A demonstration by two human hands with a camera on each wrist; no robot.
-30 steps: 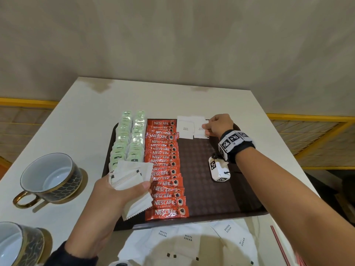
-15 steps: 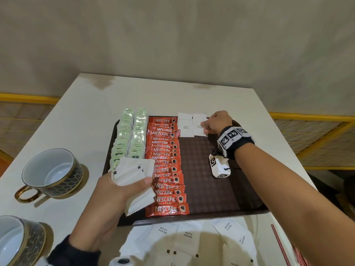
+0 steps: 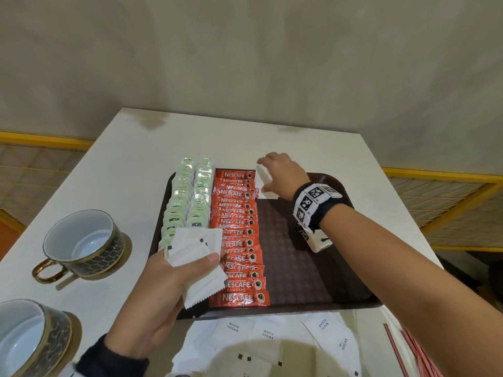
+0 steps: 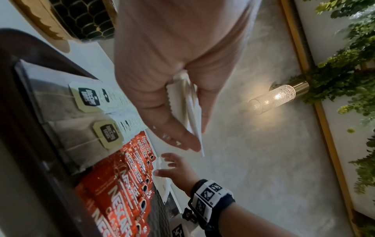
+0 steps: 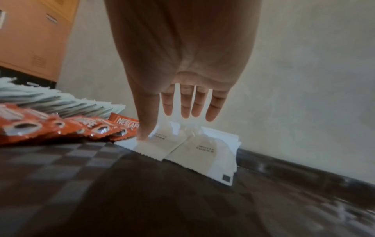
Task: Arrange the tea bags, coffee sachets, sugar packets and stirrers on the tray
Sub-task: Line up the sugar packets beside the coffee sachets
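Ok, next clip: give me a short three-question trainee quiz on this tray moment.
1. True or false: the left hand holds a stack of sugar packets.
2. Which rows on the tray sit beside the coffee sachets? A) stirrers B) tea bags C) cups
3. Fill in: the right hand, fingers spread, touches sugar packets at the tray's ____ edge.

Key: 1 true; 2 B; 3 far
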